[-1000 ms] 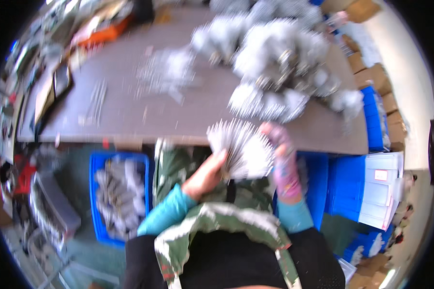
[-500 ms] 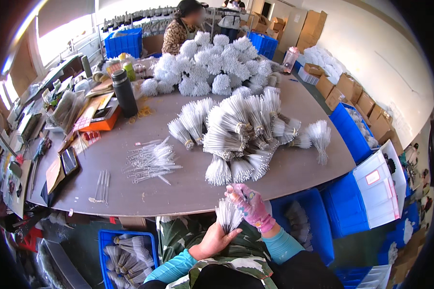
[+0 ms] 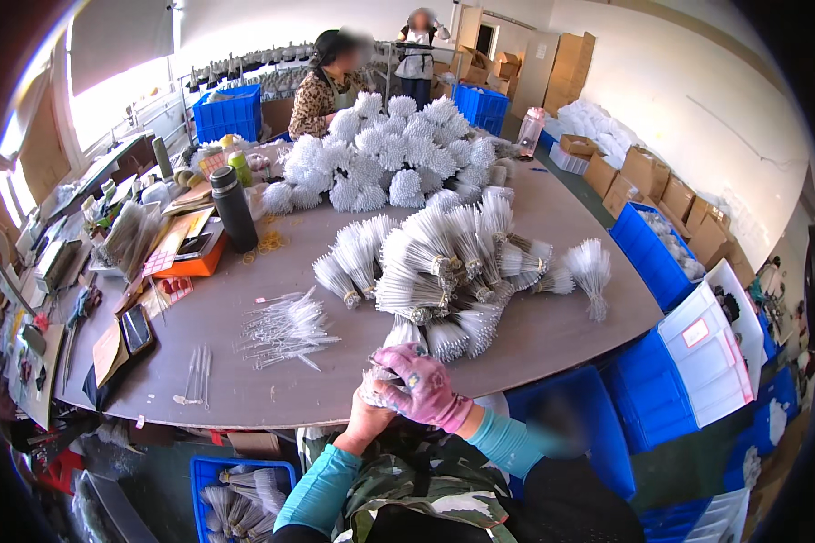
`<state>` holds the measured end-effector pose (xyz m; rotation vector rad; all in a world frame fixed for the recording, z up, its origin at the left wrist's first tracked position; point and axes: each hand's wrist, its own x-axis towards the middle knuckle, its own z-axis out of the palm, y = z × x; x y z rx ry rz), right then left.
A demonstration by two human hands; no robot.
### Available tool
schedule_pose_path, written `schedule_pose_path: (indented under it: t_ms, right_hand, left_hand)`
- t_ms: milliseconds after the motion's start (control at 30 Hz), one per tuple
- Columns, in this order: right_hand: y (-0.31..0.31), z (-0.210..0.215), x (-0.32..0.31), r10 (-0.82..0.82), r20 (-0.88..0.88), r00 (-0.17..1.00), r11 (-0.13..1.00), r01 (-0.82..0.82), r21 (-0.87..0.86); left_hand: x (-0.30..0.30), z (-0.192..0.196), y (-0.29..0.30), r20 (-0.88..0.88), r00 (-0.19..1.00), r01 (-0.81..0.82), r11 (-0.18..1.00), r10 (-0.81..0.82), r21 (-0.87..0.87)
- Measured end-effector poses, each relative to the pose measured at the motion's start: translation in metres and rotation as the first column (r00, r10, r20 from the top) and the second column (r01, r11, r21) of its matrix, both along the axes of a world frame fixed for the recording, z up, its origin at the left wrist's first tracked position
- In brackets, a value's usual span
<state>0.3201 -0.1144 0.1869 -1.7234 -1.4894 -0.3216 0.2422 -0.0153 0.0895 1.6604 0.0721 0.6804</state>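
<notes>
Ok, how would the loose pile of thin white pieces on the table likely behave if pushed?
The loose pile would probably spread rather than slide as one, since its pieces lie crisscrossed with no visible tie. Each piece is likely light, being so thin. They seem fairly stiff, as most lie straight.

Left window [image 3: 122, 101] blazed bright white! | Pale wall [image 3: 661, 72] swept down the right | brown tabletop [image 3: 208, 308] dominated the middle | dark green floor [image 3: 161, 475] peeked out below
</notes>
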Motion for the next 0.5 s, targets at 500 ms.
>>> schedule_pose_path:
  t_ms: [500]
  right_hand:
    - [0.059,0.003,0.025,-0.018,-0.220,0.975,0.819,-0.112,-0.562]
  left_hand:
    - [-0.004,-0.020,0.001,-0.142,0.988,0.050,0.997,-0.059,-0.067]
